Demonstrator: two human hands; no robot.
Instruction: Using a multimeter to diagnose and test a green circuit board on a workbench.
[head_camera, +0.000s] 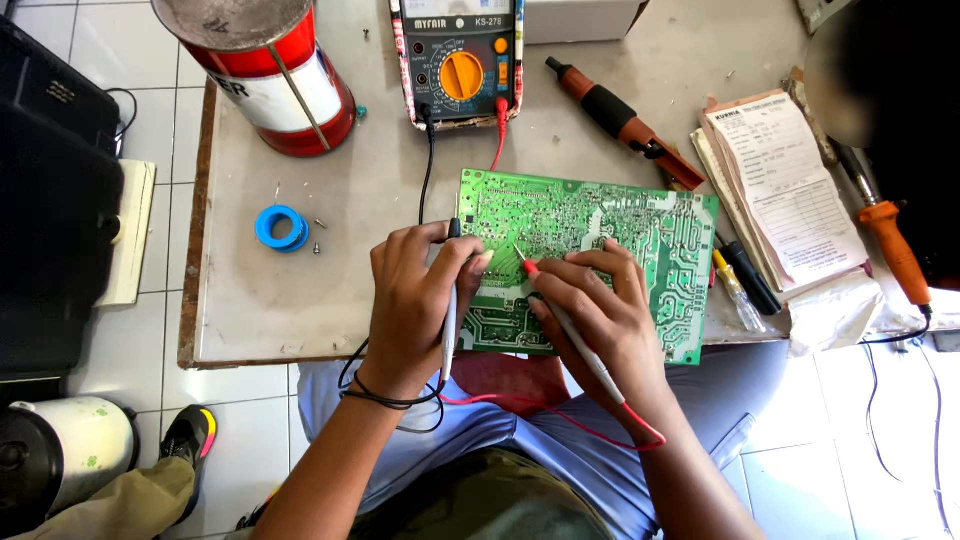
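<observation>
A green circuit board (640, 225) lies solder side up at the near edge of a grey table (260, 290). My left hand (410, 310) grips a black test probe (451, 300) and holds its tip to the board's left part. My right hand (595, 310) grips a red test probe (570, 330) with its tip on the board near the middle. Black and red leads run from the probes to a multimeter (460, 60) with an orange dial at the table's far side.
A red and white cylinder (265, 75) stands at the far left, with a blue tape roll (281, 227) in front of it. A soldering iron (620, 120), paper pads (790, 195), screwdrivers (745, 280) and an orange-handled tool (890, 250) lie to the right. Someone's shoe (190, 435) is on the tiled floor.
</observation>
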